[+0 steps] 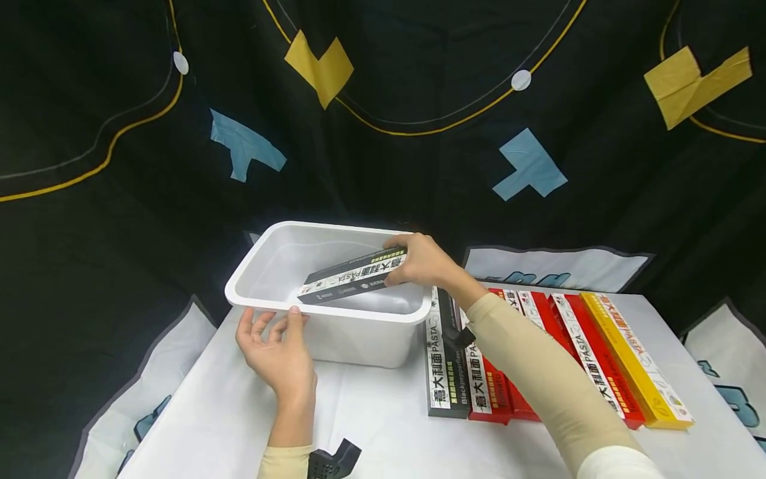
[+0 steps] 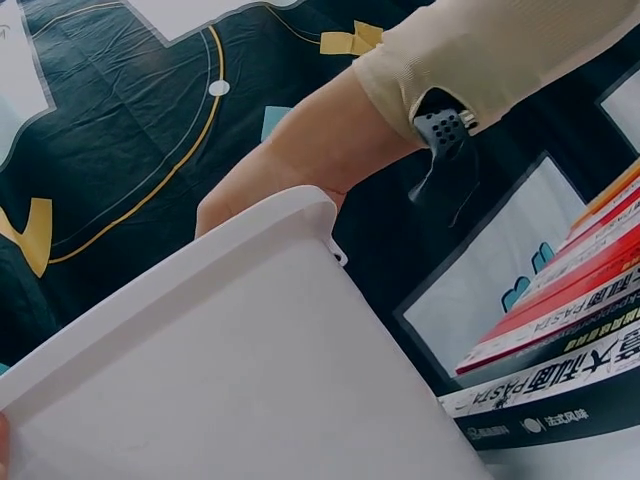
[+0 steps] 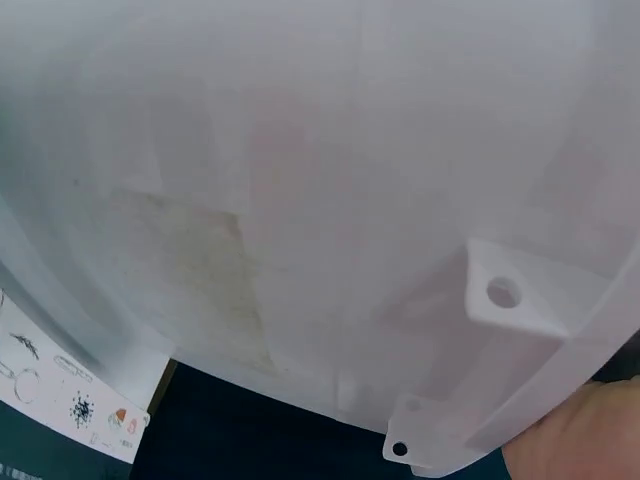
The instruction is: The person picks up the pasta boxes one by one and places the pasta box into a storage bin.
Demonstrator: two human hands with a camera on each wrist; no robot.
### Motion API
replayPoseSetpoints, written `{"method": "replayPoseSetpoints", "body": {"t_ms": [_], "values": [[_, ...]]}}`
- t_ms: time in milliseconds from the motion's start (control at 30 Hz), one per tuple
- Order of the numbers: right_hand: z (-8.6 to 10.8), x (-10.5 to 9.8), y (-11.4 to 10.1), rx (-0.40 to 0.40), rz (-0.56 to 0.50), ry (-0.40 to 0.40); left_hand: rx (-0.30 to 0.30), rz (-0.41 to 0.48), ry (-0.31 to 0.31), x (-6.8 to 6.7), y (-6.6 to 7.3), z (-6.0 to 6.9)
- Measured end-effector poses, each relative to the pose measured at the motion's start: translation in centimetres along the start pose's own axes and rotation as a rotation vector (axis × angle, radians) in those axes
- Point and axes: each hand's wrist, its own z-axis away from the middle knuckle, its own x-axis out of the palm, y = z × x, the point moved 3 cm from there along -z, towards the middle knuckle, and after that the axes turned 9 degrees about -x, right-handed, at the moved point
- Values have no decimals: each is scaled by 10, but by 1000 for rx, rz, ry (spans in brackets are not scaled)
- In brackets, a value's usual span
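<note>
A white plastic bin (image 1: 359, 339) stands on the table; its outer wall (image 2: 230, 370) fills much of the left wrist view. My right hand (image 1: 421, 259) grips one end of a black pasta box (image 1: 353, 276), which slants down into the bin with its far end lower. At the near rim, my left hand (image 1: 281, 352) holds the bin, thumb on the edge and fingers beneath the lip. The left wrist view shows the right hand (image 2: 270, 185) reaching over the rim, its fingers hidden. Bin wall (image 3: 300, 200) covers most of the right wrist view.
Right of the bin, pasta boxes lie side by side on the white table (image 1: 383, 426): a black box (image 1: 451, 359), several red ones such as a red box (image 1: 589, 352), and a yellow box (image 1: 637, 359). A dark curtain (image 1: 419, 173) hangs behind.
</note>
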Motion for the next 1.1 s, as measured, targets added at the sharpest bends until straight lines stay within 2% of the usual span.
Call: {"method": "replayPoseSetpoints", "body": {"t_ms": [300, 567, 800, 967, 1100], "values": [[-17, 6, -2, -14, 138, -85, -1, -12, -10, 0, 0, 0], [-34, 19, -2, -3, 140, -122, -5, -17, -4, -1, -1, 2], [-40, 23, 1, 33, 184, -135, 4, -7, -12, 0, 0, 2], [-43, 23, 1, 24, 210, -158, 19, -6, -11, 0, 1, 2], [-43, 25, 1, 2, 289, -189, 27, -1, -9, 0, 1, 1]]}}
